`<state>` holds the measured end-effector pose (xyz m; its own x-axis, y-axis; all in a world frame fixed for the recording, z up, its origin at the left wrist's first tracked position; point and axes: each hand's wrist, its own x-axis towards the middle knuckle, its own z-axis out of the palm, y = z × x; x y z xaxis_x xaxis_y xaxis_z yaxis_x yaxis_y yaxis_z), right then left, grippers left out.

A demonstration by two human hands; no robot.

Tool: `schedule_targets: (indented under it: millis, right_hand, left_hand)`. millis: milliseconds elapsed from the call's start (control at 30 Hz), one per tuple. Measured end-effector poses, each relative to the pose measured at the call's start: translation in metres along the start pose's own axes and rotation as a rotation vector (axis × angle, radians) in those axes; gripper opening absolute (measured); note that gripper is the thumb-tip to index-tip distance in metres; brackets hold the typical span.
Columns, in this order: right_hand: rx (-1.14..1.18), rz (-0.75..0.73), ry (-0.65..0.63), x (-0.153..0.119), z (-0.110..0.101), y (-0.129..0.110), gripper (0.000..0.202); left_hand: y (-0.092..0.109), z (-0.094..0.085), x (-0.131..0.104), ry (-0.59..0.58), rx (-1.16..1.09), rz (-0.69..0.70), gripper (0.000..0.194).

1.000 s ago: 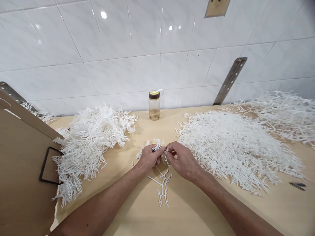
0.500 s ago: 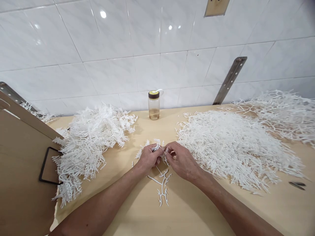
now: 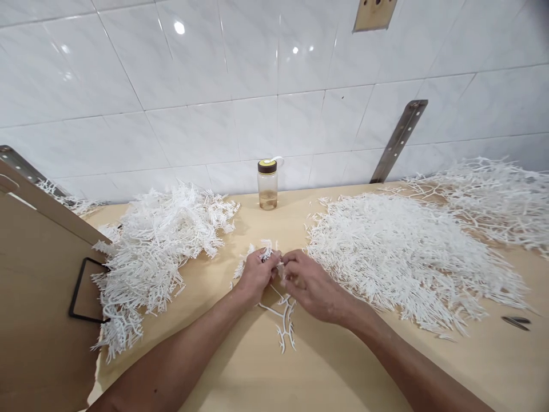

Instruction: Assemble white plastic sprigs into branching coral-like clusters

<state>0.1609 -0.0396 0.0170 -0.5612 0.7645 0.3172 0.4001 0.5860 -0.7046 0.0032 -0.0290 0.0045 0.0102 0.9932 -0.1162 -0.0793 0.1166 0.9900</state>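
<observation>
A white branched plastic sprig [image 3: 285, 326] stretches out below my hands, its bare forked stems pointing towards me and its feathery tufts rising above my fingers. My left hand [image 3: 256, 276] is closed round its middle, thumb on top. Close beside it, my right hand [image 3: 309, 283] has its fingers bent at the sprig's right side, the fingertips at a small tuft; exactly what they pinch is partly hidden. Both hands are just above the table.
Left lies a heap of tufted white sprigs [image 3: 158, 246], beside a cardboard box [image 3: 43, 297]. A larger heap of white pieces [image 3: 412, 252] fills the right, with bare branches [image 3: 506, 197] behind. A drink bottle [image 3: 268, 186] stands near the tiled wall. Small metal snips [image 3: 516, 323] lie far right.
Both hands have shifted slightly left with the sprig. The right thumb has moved away from the index fingertip, and the sprig's lower end has swung a little up and right.
</observation>
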Motion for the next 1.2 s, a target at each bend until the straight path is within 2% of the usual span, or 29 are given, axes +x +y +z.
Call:
schedule_targets:
  millis: [67,100,200,300,367,433,500,567,667,767,833,967,1200]
  right_hand:
    - [-0.034,-0.027,-0.038,-0.002,-0.001,-0.002,0.015]
    - [-0.062,-0.026,-0.012,-0.002,-0.002,-0.002,0.014]
    - [-0.162,0.051,0.143,0.000,-0.013,0.006,0.010]
    - [-0.264,0.243,0.280,0.002,-0.035,0.017,0.010]
    - [-0.345,0.347,0.412,0.001,-0.051,0.024,0.009]
    - [-0.411,0.387,0.563,-0.001,-0.064,0.028,0.004]
    - [-0.449,0.384,0.678,-0.002,-0.070,0.030,0.019]
    - [-0.447,0.356,0.722,-0.002,-0.068,0.029,0.031]
    - [-0.329,0.236,0.637,0.001,-0.053,0.021,0.024]
    - [-0.186,0.063,0.443,0.004,-0.030,0.011,0.012]
    - [-0.142,0.012,0.333,0.004,-0.017,0.007,0.009]
    - [-0.162,0.038,0.266,0.004,-0.002,0.009,0.006]
    - [-0.248,0.094,0.250,0.005,0.003,0.014,0.009]
  left_hand:
    - [-0.001,-0.002,0.001,0.002,0.003,0.010,0.047]
    - [-0.001,-0.003,0.001,-0.005,0.011,0.013,0.047]
    - [0.001,-0.003,0.000,-0.014,0.030,-0.002,0.045]
    - [0.003,-0.002,-0.002,-0.024,0.038,-0.028,0.042]
    - [0.004,-0.001,-0.001,-0.022,0.035,-0.039,0.042]
    - [0.005,-0.001,-0.001,-0.021,0.023,-0.050,0.042]
    - [0.005,0.000,-0.001,-0.020,0.011,-0.053,0.041]
    - [0.004,0.000,-0.001,-0.021,0.009,-0.053,0.042]
    - [0.004,0.000,-0.001,-0.016,0.028,-0.042,0.042]
    - [0.003,0.000,-0.002,-0.006,0.041,-0.034,0.043]
    - [0.004,0.000,-0.003,-0.002,0.047,-0.030,0.044]
    - [0.004,0.000,-0.003,-0.013,0.047,-0.014,0.045]
    - [0.002,0.000,-0.001,-0.021,0.034,-0.025,0.045]
